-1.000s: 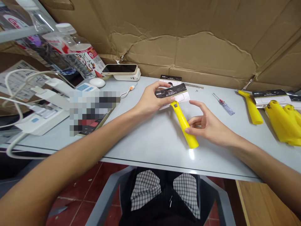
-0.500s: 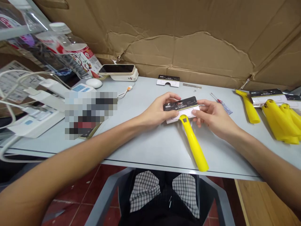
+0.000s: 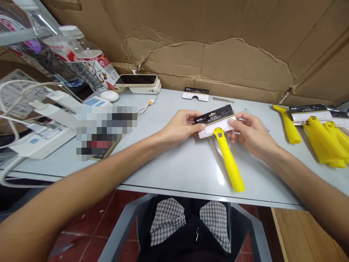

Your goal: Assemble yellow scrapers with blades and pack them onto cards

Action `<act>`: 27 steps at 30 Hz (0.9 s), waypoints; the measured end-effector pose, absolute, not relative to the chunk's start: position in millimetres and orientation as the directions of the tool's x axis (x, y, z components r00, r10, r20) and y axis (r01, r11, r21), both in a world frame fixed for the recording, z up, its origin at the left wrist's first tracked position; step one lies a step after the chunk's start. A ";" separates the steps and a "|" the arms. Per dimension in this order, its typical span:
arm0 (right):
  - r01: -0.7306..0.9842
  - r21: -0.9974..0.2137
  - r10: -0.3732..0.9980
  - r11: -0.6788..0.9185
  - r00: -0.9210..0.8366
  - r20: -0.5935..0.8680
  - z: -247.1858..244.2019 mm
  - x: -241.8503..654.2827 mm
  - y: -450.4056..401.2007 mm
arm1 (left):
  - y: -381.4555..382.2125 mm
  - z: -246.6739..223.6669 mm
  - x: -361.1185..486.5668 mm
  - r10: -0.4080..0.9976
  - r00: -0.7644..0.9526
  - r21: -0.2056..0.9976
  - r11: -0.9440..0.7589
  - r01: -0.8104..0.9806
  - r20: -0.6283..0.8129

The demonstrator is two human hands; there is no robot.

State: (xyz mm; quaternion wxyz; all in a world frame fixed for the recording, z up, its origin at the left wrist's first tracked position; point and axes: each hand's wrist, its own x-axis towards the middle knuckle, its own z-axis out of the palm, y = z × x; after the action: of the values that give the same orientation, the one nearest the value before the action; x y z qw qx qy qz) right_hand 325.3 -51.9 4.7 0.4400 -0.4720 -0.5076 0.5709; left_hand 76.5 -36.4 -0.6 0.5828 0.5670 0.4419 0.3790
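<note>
A scraper with a yellow handle (image 3: 230, 160) is held over the desk, its handle slanting down towards the front edge. A black-and-white printed card sleeve (image 3: 215, 123) covers the scraper's head, and the handle comes out through the cut-out at its lower edge. My left hand (image 3: 183, 127) pinches the sleeve's left end, thumb in front and fingers behind. At the right end my right hand (image 3: 250, 134) grips it, with the thumb on the white front. Whatever lies inside the sleeve is hidden. Behind my right hand, a small screwdriver (image 3: 247, 110) is mostly covered.
Another card sleeve (image 3: 195, 95) and a flat metal blade (image 3: 223, 100) lie at the back. More yellow scrapers (image 3: 324, 143) are piled at right. A phone (image 3: 137, 80), a white mouse (image 3: 109, 95), a power strip (image 3: 40, 140) with cables and plastic bottles (image 3: 94, 65) occupy the left.
Both hands have shifted the scraper and its sleeve slightly right and up. The sleeve's printed face shows more fully, and my left thumb sits nearer its left end. My right hand covers more of the screwdriver.
</note>
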 end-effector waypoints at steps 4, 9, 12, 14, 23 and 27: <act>0.011 -0.996 0.985 -0.086 -0.148 -0.087 2.9 326.2 -51.8 | -34.4 -1.2 77.5 0.937 0.326 0.992 0.118 0.041 -0.125; -0.050 -0.990 0.977 -0.128 -0.176 -0.118 4.7 322.5 -54.3 | -29.7 -6.3 76.9 0.928 0.339 0.982 0.182 -0.049 -0.155; -0.114 -0.975 0.954 -0.193 -0.255 -0.159 5.6 318.2 -59.9 | -29.8 -7.1 76.5 0.954 0.285 0.984 0.134 -0.119 -0.096; -0.012 -0.976 0.931 -0.218 -0.304 -0.204 4.8 315.7 -64.4 | -30.1 -6.2 75.9 0.963 0.263 0.985 0.095 -0.143 -0.055; 0.250 -0.960 0.917 -0.128 -0.338 -0.210 2.9 315.3 -65.8 | -21.9 -7.2 76.7 0.983 0.164 0.971 0.111 -0.211 -0.076; 0.291 -0.950 0.911 -0.108 -0.354 -0.212 3.1 315.4 -66.3 | -18.0 -6.0 73.3 0.960 0.238 0.971 0.184 -0.155 -0.145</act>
State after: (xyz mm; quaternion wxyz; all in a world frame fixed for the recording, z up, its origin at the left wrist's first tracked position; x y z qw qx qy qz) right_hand 315.4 -66.3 3.1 0.2786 -0.4952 -0.6069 0.5557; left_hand 73.3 -18.0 -6.0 0.6354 0.4639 0.4341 0.4389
